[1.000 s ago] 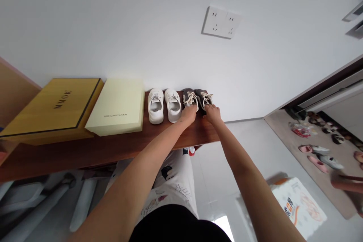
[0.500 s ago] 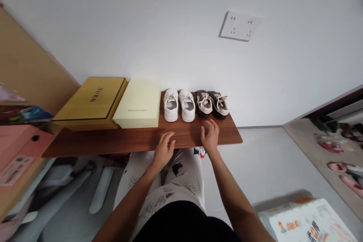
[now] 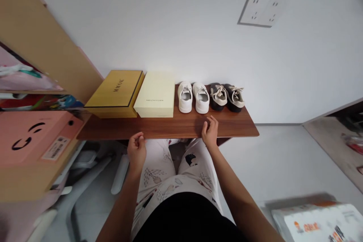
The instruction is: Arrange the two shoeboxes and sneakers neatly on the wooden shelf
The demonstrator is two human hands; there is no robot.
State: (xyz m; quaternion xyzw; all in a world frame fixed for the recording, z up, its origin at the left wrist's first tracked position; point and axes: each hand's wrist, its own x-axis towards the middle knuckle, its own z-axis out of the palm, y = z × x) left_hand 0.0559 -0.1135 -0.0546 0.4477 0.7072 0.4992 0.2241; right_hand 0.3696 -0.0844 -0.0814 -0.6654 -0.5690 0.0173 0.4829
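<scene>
A narrow brown wooden shelf board (image 3: pixel 181 128) runs across in front of me. On it stand a gold shoe box (image 3: pixel 113 90), a pale yellow shoe box (image 3: pixel 157 92), a pair of white sneakers (image 3: pixel 193 100) and a pair of dark sneakers with cream laces (image 3: pixel 227 100). At the board's front edge, below the boxes, is my left hand (image 3: pixel 137 152), its fingers loosely bent and holding nothing I can see. My right hand (image 3: pixel 210 132) hovers at or rests on the front part of the board, just below the sneakers, fingers loosely apart and free of any object.
To the left, a pink box (image 3: pixel 36 132) sits on a wooden shelf unit. A white wall with a socket plate (image 3: pixel 263 9) rises behind the board. A white printed package (image 3: pixel 320 223) lies on the floor at lower right.
My left hand has moved left along the board's front edge, away from my right hand. The right hand stays near the sneakers. The camera view has turned slightly left.
</scene>
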